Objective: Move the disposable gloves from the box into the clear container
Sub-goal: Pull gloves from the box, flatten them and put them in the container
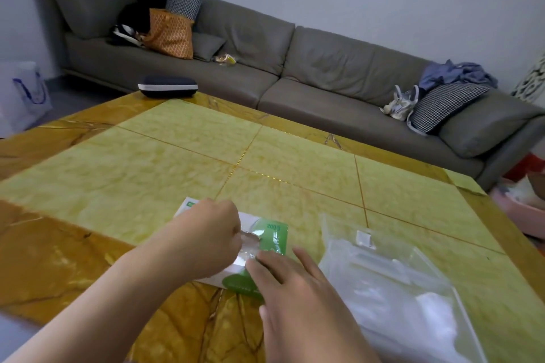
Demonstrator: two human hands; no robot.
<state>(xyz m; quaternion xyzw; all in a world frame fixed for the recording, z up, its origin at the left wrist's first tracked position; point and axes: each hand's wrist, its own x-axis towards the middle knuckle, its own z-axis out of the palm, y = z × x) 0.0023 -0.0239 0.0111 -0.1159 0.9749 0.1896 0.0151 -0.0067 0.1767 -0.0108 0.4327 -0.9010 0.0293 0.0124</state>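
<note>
Table (165, 156): glossy stone look, yellow-green panels with thin gold seams, amber veined border.
Sofa (324, 68): grey, long, at 12 o'clock beyond the table; orange bag (171, 34), dark clothes, checked cushions and blue cloth piled on it.
Case (167, 86): dark oval with a white band, on the far table corner at 11 o'clock.
Box (272, 233): flat card, green and white, lying at 6 o'clock, partly covered by both hands.
Gloves (249, 242): thin clear film, crinkled, showing at the box opening.
Left hand (211, 233): over the box, fingers curled, pinching the film.
Right hand (298, 303): fingers straight and spread, pressing flat on the near end of the box.
Container (392, 283): clear, soft-looking plastic, at 4 o'clock just beside the box; pale whitish contents inside, blurred.
</note>
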